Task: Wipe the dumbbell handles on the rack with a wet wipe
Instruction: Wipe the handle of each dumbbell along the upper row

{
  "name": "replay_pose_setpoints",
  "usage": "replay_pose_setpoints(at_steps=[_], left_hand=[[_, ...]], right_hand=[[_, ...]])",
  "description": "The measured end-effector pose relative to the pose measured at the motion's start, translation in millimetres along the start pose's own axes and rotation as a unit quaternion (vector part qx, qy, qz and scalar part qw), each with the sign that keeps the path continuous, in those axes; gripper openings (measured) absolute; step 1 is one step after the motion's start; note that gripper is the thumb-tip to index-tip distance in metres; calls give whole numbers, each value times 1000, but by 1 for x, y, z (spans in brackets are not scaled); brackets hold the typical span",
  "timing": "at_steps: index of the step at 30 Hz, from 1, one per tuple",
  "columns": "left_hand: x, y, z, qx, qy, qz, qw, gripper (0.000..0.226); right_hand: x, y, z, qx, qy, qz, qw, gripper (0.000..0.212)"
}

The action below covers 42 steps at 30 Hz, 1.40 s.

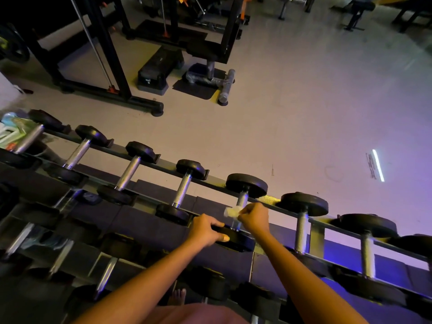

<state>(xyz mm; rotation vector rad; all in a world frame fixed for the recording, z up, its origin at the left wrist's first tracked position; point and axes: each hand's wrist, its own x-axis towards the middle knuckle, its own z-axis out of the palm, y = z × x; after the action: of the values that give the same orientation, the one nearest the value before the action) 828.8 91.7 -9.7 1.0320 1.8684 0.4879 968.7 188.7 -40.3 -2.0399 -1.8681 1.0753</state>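
Note:
A row of black-headed dumbbells with silver handles lies across the top tier of the rack [318, 232]. My right hand [253, 218] pinches a crumpled white wet wipe [232, 211] against the handle [242, 199] of the dumbbell in the middle of the row. My left hand [205, 230] grips the near black head [236, 240] of that same dumbbell, thumb on its front edge. The lower part of that handle is hidden behind my right hand.
More dumbbells sit on the lower tiers at the left. A wipe packet [14, 130] lies at the rack's far left end. Beyond the rack, a grey gym floor [304, 108] holds a black machine frame [105, 66] and a bench [210, 54]. My bare foot [177, 296] shows below.

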Motion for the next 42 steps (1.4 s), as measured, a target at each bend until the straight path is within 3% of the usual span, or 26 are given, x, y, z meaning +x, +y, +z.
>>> replay_pose_setpoints(at_steps=[6,13,20,24,28,34,42], left_hand=[[6,1,-6,21,-24,4,999,52],[3,0,-3,4,-29,1,1000,51],[4,3,-6,3,-28,-11,1000,52],[3,3,-7,11,-24,-8,1000,52],[2,2,-7,15,-22,-4,1000,52],[3,3,-6,9,-30,-9,999,51],[3,5,-8,14,-31,-13,999,52]], right_hand=[[-17,9,6,20,-39,30,999,15],[17,-25,-21,99,96,-3,990,16],[11,-14,-11,-13,-8,-11,1000,11],[-16,6,6,-35,-62,13,997,24],[-11,6,4,5,-45,23,999,21],[13,-20,-17,63,55,-27,996,15],[-7,0,-2,-44,-66,-31,996,15]])
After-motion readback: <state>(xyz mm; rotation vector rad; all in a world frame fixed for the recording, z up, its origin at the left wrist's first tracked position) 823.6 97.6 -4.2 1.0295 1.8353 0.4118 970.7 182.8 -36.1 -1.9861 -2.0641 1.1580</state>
